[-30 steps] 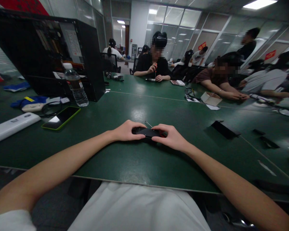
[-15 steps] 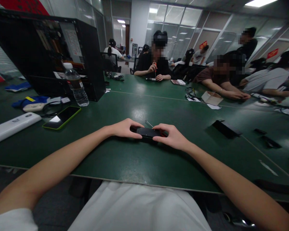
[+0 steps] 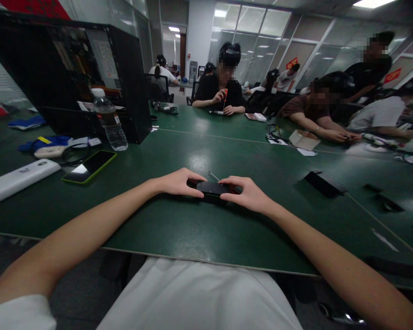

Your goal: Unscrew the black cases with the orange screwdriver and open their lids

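A black box-shaped device (image 3: 213,189) rests on the green table (image 3: 179,229) in front of me. My left hand (image 3: 181,182) grips its left end between thumb and fingers. At the other end, my right hand (image 3: 245,193) holds it the same way, with something red partly showing under the fingers. Just behind the device a thin metal shaft (image 3: 213,176) sticks out; its other end is hidden.
To the left are a phone (image 3: 90,167), a white oblong device (image 3: 20,179), a water bottle (image 3: 111,123) and a large black computer case (image 3: 131,82). Black parts (image 3: 325,184) and an open box (image 3: 303,139) lie right. A person (image 3: 220,91) sits opposite holding a screwdriver.
Both my hands stay on the device with almost no movement. The standing person at the back right has shifted to the right, and the view has moved slightly.
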`<state>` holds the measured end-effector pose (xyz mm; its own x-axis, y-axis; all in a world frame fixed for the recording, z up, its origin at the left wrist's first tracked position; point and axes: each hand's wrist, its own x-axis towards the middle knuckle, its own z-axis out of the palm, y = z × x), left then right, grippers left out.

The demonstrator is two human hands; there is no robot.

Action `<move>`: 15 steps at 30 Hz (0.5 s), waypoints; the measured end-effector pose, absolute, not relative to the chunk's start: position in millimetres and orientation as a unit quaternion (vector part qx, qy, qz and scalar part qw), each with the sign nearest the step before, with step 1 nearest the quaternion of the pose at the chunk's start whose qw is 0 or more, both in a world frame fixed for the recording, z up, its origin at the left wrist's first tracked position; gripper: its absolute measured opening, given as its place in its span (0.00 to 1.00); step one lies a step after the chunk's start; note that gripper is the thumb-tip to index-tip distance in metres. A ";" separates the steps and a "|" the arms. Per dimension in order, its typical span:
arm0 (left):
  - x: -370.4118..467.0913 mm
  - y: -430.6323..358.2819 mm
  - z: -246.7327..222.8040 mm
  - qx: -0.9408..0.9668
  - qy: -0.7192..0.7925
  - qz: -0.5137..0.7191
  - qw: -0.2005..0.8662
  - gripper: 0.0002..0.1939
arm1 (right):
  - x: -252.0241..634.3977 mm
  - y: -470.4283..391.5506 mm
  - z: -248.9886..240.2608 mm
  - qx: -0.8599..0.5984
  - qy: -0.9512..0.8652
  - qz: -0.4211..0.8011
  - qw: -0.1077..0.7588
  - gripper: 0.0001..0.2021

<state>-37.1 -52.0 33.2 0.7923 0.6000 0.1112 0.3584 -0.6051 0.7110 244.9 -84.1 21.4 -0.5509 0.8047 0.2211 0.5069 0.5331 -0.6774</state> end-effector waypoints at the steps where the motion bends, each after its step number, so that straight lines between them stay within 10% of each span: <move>1: -37.3 -51.9 33.2 0.879 0.271 0.173 0.352 0.27 | 244.9 -84.0 21.6 -0.394 -0.834 0.282 0.266 0.20; 15: -39.0 -50.7 30.3 0.879 0.275 0.180 0.344 0.27 | 245.9 -83.7 20.0 -0.395 -0.835 0.269 0.271 0.20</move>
<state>-39.0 -50.7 30.3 0.7836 0.6082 0.1269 0.3603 -0.6112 0.7047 245.9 -83.7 20.0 -0.5401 0.8066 0.2400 0.5145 0.5422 -0.6643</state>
